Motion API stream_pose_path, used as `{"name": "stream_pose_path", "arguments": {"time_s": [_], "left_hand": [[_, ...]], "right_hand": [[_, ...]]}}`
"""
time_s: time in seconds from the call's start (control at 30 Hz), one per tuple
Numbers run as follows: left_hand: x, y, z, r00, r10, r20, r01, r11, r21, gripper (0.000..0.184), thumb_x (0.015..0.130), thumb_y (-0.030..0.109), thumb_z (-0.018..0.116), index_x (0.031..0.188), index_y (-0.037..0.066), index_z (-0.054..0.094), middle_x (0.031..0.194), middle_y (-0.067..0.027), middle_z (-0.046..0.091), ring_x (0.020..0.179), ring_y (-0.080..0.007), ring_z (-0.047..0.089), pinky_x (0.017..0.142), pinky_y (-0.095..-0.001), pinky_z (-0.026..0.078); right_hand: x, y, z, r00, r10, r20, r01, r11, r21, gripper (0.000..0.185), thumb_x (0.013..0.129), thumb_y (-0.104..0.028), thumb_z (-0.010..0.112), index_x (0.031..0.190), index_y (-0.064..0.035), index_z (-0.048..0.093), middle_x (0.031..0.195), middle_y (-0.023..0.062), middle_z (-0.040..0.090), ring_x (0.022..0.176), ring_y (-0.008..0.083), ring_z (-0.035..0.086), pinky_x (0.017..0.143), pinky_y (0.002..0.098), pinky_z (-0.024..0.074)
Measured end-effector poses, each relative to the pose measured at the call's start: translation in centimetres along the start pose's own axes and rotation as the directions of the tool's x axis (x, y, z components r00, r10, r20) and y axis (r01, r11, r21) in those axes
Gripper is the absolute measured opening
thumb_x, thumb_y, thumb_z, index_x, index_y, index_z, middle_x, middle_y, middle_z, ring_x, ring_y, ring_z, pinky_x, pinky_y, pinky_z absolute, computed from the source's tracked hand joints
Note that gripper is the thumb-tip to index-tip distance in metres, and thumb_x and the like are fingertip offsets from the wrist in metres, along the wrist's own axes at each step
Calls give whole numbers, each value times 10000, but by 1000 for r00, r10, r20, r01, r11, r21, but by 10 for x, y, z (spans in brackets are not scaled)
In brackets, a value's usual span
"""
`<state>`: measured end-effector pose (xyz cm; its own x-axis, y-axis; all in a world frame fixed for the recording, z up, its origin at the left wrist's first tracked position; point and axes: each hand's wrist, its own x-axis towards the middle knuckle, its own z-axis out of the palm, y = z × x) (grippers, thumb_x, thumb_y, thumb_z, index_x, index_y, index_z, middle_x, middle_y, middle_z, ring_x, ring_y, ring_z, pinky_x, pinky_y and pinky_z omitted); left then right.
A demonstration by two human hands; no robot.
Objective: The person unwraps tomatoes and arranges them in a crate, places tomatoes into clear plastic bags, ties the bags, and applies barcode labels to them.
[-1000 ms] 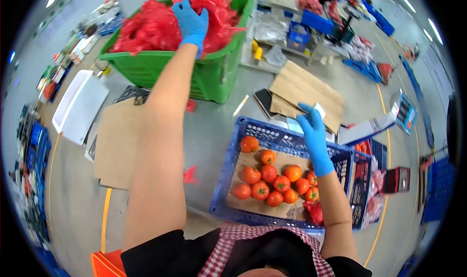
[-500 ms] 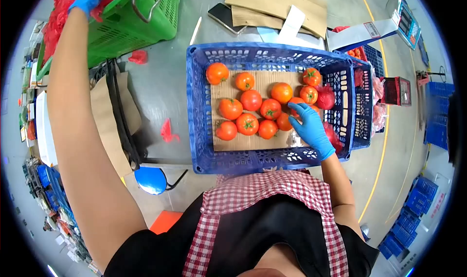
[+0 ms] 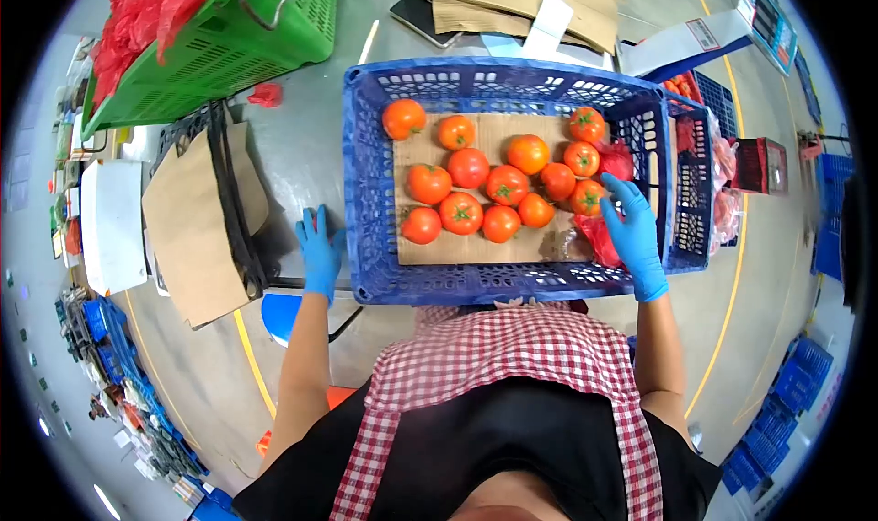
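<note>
Both of my hands wear blue gloves. My left hand [image 3: 320,254] is over the metal table just left of the blue crate [image 3: 366,288], fingers apart; a bit of red shows between its fingers, where the red scrap lay before. My right hand [image 3: 636,237] hangs over the crate's right end, fingers spread, beside a red plastic bag [image 3: 596,237]. Several tomatoes [image 3: 506,184] lie on cardboard [image 3: 457,251] inside the crate. Another red bundle [image 3: 616,161] rests just above my right fingertips.
A green crate [image 3: 229,59] holding red bags [image 3: 146,27] stands at upper left. Behind the blue crate lie a phone [image 3: 423,18] and cardboard sheets [image 3: 521,4]. A scale [image 3: 771,27] is at upper right, and brown cardboard [image 3: 197,224] at left.
My left hand has left the red bags in the green crate and come down to the table beside the blue crate. My right hand has moved right, away from the tomatoes.
</note>
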<state>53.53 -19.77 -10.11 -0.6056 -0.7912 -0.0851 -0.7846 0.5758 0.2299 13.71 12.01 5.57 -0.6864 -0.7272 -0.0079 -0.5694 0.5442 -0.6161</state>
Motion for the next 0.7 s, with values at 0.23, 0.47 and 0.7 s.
{"name": "stream_pose_path", "arguments": {"time_s": [0.23, 0.47, 0.7], "left_hand": [[46, -16, -65, 862, -2, -506, -111, 975, -193, 216, 900, 116, 445, 892, 40, 647, 704, -20, 557, 684, -132, 542, 633, -277, 451], [269, 57, -420, 356, 298, -886, -322, 929, 183, 351, 923, 227, 441, 1164, 14, 582, 1102, -117, 626, 919, -158, 601, 802, -286, 455], [303, 144, -406, 468, 663, -584, 405, 426, 809, 539, 834, 452, 538, 1239, 96, 534, 1247, -176, 514, 1144, -313, 485, 947, -427, 381]], "right_hand": [[-6, 17, -16, 999, 9, -45, -6, 998, 67, 329, 798, -17, 586, 1125, -48, 581, 928, 103, 585, 783, 193, 578, 688, 299, 465], [3, 6, -7, 984, -171, -51, 173, 985, 23, 315, 787, -83, 615, 1098, -42, 591, 954, 140, 596, 832, 296, 596, 747, 352, 478], [-30, 14, -4, 993, -112, -35, 110, 993, -43, 278, 790, -94, 611, 1061, -34, 599, 962, 156, 596, 868, 329, 581, 758, 388, 463]]}}
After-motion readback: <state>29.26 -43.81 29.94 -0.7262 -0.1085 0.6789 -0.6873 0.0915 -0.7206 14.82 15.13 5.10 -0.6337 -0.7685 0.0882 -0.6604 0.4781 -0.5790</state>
